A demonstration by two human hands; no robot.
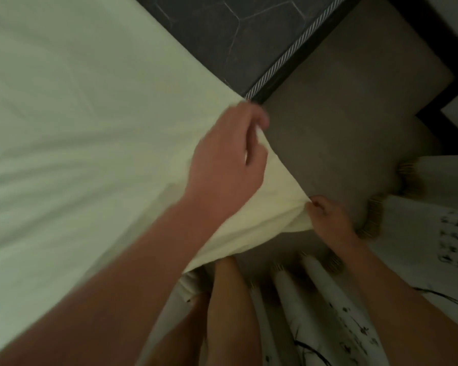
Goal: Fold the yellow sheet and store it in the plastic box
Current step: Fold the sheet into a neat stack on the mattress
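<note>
I'm seeing L hand (228, 159) gripping the yellow sheet (77, 128) by its edge; R hand (325, 215), just below-right of it, is pinching a bunched corner.

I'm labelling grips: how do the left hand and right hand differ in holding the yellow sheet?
The left hand grips the yellow sheet up at the edge of the mattress; the right hand holds it lower, off the mattress. The left hand curls over a loose fold; the right hand pinches fabric gathered to a point. Both hold the same sheet edge.
</note>
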